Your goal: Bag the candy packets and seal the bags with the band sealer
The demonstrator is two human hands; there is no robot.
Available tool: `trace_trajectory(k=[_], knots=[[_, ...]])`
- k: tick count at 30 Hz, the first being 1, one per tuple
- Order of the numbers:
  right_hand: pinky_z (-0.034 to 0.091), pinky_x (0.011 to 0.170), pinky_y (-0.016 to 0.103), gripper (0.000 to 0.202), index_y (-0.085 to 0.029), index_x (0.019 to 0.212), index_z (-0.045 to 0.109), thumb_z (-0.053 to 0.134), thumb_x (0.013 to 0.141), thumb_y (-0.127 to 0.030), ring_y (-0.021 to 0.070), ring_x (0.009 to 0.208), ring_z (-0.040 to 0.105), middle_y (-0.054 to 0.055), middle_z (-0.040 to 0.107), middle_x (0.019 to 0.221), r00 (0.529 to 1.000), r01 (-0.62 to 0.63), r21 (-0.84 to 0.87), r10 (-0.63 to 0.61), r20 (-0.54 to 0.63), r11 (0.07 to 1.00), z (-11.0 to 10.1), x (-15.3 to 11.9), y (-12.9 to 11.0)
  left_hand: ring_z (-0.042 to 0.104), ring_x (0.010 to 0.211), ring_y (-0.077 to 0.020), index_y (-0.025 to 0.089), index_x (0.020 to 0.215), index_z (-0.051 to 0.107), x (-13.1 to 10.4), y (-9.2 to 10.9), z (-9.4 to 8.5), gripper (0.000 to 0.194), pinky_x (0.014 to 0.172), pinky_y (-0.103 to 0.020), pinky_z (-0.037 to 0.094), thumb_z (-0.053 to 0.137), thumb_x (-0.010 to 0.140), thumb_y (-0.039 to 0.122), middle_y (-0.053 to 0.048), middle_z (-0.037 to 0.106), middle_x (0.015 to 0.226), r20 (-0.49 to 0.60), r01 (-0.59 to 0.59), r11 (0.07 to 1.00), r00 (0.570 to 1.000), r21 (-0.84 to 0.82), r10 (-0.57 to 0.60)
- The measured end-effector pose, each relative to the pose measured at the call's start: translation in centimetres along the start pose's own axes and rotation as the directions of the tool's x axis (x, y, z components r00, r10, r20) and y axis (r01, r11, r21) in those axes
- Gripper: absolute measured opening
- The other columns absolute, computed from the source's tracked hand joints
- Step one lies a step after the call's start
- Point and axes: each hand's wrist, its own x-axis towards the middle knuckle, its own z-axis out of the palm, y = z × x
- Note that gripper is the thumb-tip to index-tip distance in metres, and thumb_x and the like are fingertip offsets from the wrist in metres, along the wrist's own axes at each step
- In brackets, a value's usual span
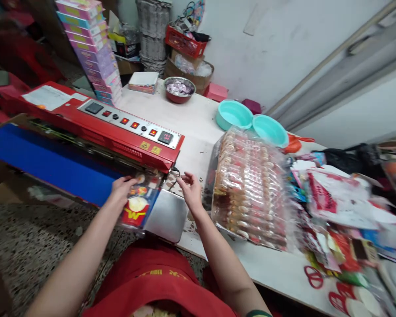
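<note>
A: Left hand (122, 190) — pose?
B: Forearm angled forward, fingers pointing ahead and rightward, on the upper left part of the printed packet (137, 208). Grip: cannot tell whether finger and thumb pinch it.
A: Packet position?
B: By the near right corner of the red machine (119, 138), at the right end of the blue belt (53, 158), beside the metal plate (168, 215).
A: Right hand (191, 191)?
B: Wrist bent up, fingers half-curled; grip spread, holding nothing — left of the film-wrapped tray (251, 189), at the bench (145, 103).
</note>
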Motion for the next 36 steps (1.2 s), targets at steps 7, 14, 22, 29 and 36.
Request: trace_trajectory(k=[7,14,22,29,36], knots=[[0.040,0.096,0.053,0.028,-0.020,0.091,0.069,0.077,0.071,-0.038,0.0346,0.113,0.048,0.014,0.057,0.114,0.879,0.231,-0.904,-0.476,0.036,0.360,-20.3,1.9,-2.1,0.049,0.117,-0.0320,0.019,0.110,0.055,1.1,1.3,-2.4,0.050,0.106,-0.053,0.030,0.076,0.066,0.031,-0.009,0.059,0.115,-0.221,-0.544,0.603,0.608,0.583,0.763],[0.050,0.089,0.042,0.020,-0.020,0.072,0.068,0.067,0.082,-0.037,0.0244,0.101,0.064,0.010,0.068,0.112,0.823,0.553,-0.653,-0.459,0.334,0.517,-22.6,2.0,-8.0,0.056,0.110,-0.0241,0.018,0.102,0.064,-5.8,-2.1,2.4,0.028,0.099,-0.040,0.042,0.060,0.082,0.038,-0.009,0.062,0.114,0.209,-0.799,0.352,0.499,0.488,0.841],[0.057,0.075,0.034,0.009,-0.024,0.079,0.076,0.073,0.077,-0.033,0.0214,0.081,0.071,0.005,0.075,0.085,0.789,0.614,-0.385,-0.527,0.316,0.689,-16.6,-2.0,-16.5,0.060,0.108,-0.0210,0.020,0.128,0.052,-13.3,2.0,10.1,0.063,0.092,-0.034,0.048,0.074,0.072,0.037,-0.012,0.060,0.126,0.595,-0.504,0.853,0.648,-0.135,0.476],[0.057,0.067,0.032,0.022,-0.021,0.073,0.077,0.082,0.062,-0.039,0.0204,0.070,0.070,0.006,0.076,0.078,0.953,0.154,-0.103,-0.120,0.278,0.983,-9.2,-1.8,-8.5,0.062,0.059,-0.0142,0.010,0.076,0.069,-10.5,1.8,10.6,0.043,0.054,-0.023,0.047,0.083,0.054,0.043,-0.007,0.069,0.071,0.552,-0.066,0.988,0.823,-0.137,0.132],[0.056,0.068,0.032,0.028,-0.018,0.071,0.075,0.085,0.055,-0.038,0.0185,0.067,0.067,0.005,0.074,0.073,0.987,-0.045,0.028,0.040,0.156,0.999,-4.4,-2.1,-2.3,0.053,0.046,-0.0094,0.013,0.064,0.062,-5.7,-3.3,9.7,0.037,0.046,-0.020,0.041,0.078,0.059,0.046,0.002,0.060,0.053,0.244,-0.093,0.983,0.961,-0.158,0.130]])
